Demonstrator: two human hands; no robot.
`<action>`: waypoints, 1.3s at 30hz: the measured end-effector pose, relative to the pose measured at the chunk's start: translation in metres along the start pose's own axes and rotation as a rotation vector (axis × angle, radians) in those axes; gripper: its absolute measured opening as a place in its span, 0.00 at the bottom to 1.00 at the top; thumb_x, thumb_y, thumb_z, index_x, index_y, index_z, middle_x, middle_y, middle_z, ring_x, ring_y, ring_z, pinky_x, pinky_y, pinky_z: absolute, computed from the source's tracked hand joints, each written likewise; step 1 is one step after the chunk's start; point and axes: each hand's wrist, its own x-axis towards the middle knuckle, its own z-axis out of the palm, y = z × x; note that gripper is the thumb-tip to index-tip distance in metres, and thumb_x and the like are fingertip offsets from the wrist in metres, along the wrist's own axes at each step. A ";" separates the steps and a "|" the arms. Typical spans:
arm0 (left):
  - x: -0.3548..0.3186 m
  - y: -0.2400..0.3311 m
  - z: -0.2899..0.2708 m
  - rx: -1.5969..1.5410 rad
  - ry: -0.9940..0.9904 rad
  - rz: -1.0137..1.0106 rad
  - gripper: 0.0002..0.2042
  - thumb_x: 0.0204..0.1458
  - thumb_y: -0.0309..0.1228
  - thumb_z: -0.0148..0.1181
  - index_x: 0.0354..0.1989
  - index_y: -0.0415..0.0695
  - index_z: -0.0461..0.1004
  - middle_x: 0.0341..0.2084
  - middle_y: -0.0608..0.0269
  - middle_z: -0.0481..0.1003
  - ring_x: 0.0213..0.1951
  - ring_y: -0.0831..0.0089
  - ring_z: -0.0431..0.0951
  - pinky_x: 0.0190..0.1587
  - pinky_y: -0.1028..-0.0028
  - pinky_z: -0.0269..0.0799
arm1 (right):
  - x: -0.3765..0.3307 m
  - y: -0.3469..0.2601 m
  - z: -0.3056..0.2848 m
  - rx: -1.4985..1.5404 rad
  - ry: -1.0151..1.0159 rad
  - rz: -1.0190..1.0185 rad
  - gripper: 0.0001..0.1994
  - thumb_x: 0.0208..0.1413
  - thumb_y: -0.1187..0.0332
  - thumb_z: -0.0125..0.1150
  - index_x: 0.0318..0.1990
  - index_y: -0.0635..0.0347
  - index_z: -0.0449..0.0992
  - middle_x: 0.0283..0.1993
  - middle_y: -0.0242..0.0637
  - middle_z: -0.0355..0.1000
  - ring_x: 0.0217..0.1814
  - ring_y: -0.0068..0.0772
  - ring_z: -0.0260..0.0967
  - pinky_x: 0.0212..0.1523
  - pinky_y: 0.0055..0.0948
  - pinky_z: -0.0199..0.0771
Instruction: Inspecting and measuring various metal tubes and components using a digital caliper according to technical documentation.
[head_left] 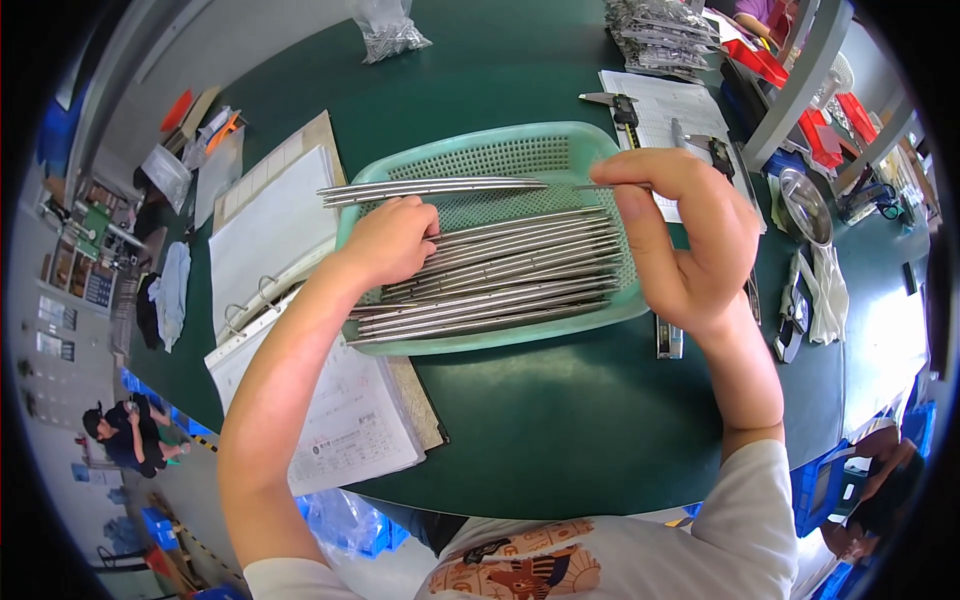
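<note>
A pale green perforated plastic basket point(490, 158) stands on the green table, holding several slim silvery metal rods point(520, 262) laid side by side. Across its left rim, a small group of similar rods point(430, 188) lies apart from the rest. My left hand point(393, 240) is inside the basket at its left, curled closed against the rods; what its fingers grip is hidden. Over the right rim, my right hand point(690, 225) pinches a thin metal pin point(600, 187) between thumb and forefinger. The pin points left toward the ends of the upper rods.
An open ring binder with papers point(350, 420) lies left of the basket. Calipers point(622, 105) rest on a paper sheet point(655, 95) at the far right. Bagged metal parts point(660, 40) and a clear bag point(390, 35) sit farther back. A metal bowl point(805, 205) and white gloves point(828, 295) are rightward.
</note>
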 end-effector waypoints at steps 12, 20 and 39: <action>-0.011 0.014 -0.012 0.079 0.009 -0.042 0.06 0.41 0.25 0.56 0.27 0.41 0.66 0.25 0.58 0.70 0.29 0.59 0.70 0.32 0.66 0.64 | -0.001 0.001 0.007 0.013 0.006 -0.020 0.06 0.38 0.80 0.58 0.26 0.62 0.69 0.21 0.36 0.68 0.19 0.36 0.66 0.19 0.26 0.64; -0.068 0.066 -0.053 -0.679 -0.154 -0.513 0.05 0.47 0.23 0.53 0.32 0.37 0.69 0.24 0.61 0.70 0.23 0.74 0.73 0.23 0.76 0.69 | -0.018 -0.007 0.019 0.084 -0.137 -0.024 0.05 0.39 0.78 0.58 0.26 0.60 0.70 0.21 0.35 0.68 0.20 0.36 0.67 0.19 0.28 0.65; -0.168 0.147 0.041 -1.811 0.063 -0.464 0.15 0.50 0.19 0.49 0.47 0.35 0.60 0.39 0.56 0.67 0.35 0.69 0.76 0.34 0.78 0.74 | -0.056 -0.053 0.035 0.458 -0.437 -0.062 0.05 0.37 0.76 0.59 0.25 0.63 0.71 0.23 0.36 0.70 0.21 0.35 0.69 0.21 0.26 0.70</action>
